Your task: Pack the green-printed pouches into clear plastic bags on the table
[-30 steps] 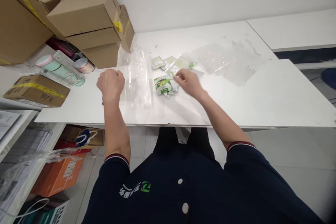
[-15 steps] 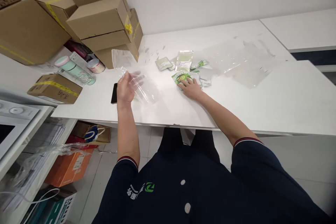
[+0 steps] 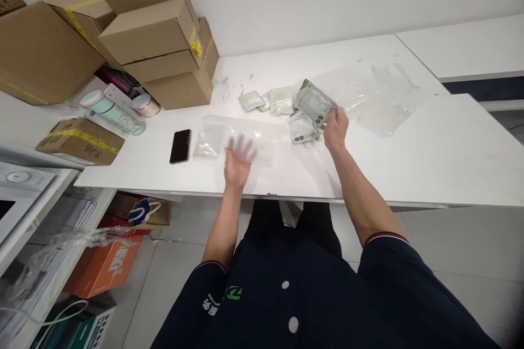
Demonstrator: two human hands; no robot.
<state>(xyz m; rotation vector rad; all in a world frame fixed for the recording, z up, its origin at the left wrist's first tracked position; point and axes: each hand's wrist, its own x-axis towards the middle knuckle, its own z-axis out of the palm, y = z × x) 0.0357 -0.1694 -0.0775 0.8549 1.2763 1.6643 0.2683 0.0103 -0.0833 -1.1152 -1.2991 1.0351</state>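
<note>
My right hand (image 3: 336, 128) grips the lower right corner of a green and grey packet (image 3: 314, 101), its printed back turned up. Below this packet more white and green packets (image 3: 302, 130) lie in a loose pile. My left hand (image 3: 239, 162), slightly blurred, has its fingers spread and holds nothing. It hovers over or beside a clear plastic bag (image 3: 266, 130) lying flat on the white table (image 3: 426, 169). Pale green sachets lie behind the bag, one (image 3: 281, 101) near the pile and another (image 3: 251, 101) farther left.
A black phone (image 3: 180, 146) lies left of the bag. Cardboard boxes (image 3: 147, 38) are stacked at the back left, with a mint green bottle (image 3: 117, 113) and a small tin (image 3: 146, 105) before them. Clear plastic sheeting (image 3: 380, 101) spreads across the right back.
My left hand has let go of the clear bag and moved right; the bag now lies flat. My right hand has picked up a packet from the pile and raised it rightward.
</note>
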